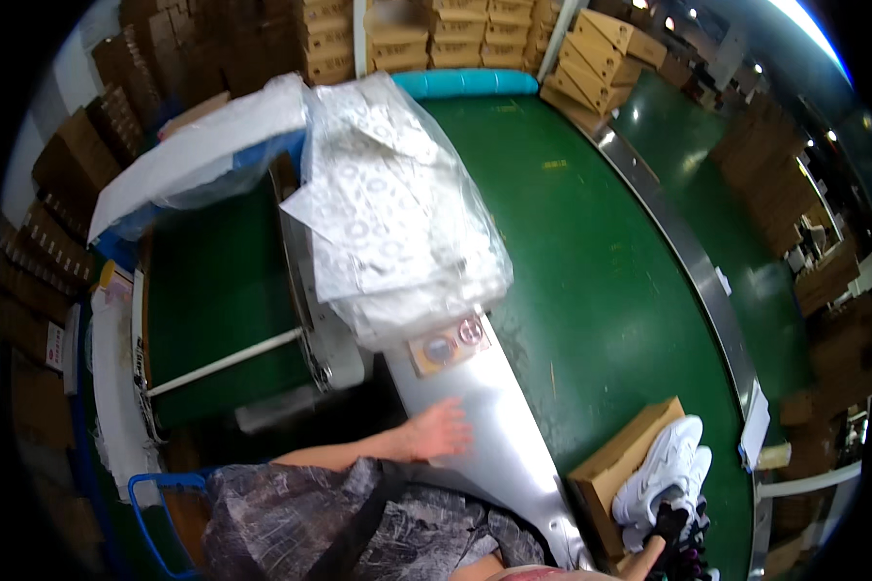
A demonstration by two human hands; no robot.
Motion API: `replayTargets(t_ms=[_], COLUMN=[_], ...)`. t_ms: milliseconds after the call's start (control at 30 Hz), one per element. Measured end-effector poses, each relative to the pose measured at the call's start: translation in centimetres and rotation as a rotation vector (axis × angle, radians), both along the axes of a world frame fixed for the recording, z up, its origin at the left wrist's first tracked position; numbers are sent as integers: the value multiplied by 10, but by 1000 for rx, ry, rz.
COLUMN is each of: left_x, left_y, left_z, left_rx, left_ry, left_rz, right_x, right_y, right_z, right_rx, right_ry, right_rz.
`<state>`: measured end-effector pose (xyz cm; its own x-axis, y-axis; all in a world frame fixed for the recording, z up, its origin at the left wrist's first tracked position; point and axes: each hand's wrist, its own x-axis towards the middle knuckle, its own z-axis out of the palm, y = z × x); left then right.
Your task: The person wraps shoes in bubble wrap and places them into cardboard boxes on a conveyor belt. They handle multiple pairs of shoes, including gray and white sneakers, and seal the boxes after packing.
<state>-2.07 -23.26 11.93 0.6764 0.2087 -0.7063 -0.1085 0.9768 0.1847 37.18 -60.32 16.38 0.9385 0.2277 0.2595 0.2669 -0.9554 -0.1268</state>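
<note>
My left hand [441, 429], bare and slightly blurred, hangs over the metal edge [499, 421] of the conveyor. Its fingers are stretched out and nothing is in them. At the lower right my right hand [670, 523], in a black glove, grips a white sneaker [657, 474] at its heel opening. A second white sneaker [698, 474] lies close against it on the right. Both stand beside a brown cardboard box [625, 445] on the green belt [591, 320]. Below the glove are dark and purple items [693, 562] that I cannot make out.
A clear plastic bag of printed white paper [388, 203] lies ahead, beside a control panel [451, 344] with round buttons. A white roller bar [228, 363] crosses the left frame. Stacked shoe boxes [601, 58] and a teal roll [470, 83] stand at the far end.
</note>
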Motion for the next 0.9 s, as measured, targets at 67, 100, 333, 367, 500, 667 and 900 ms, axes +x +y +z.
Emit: replayTargets(t_ms=[67,100,333,367,500,667,900], left_x=[3,6,46,56,109,151,170], left_y=[3,3,6,3,-7,-41,-50], left_z=[6,10,34,36,79,19,27], left_rx=[47,80,843,1089,1966,2171,1940], left_ry=[30,40,130,152,-35,5,-198], left_rz=[19,3,-87,-94,-233,-926,-1326], right_x=[-6,-17,-145,-163,-203,-181,-88], right_y=[10,13,48,57,99,123,69], right_z=[-2,-1,-4,-9,-21,-24,-49], right_rx=[42,60,284,285,154,84,-267], right_ry=[-31,-52,-43,4,121,231,82], right_rz=[80,119,510,598,959,859,186])
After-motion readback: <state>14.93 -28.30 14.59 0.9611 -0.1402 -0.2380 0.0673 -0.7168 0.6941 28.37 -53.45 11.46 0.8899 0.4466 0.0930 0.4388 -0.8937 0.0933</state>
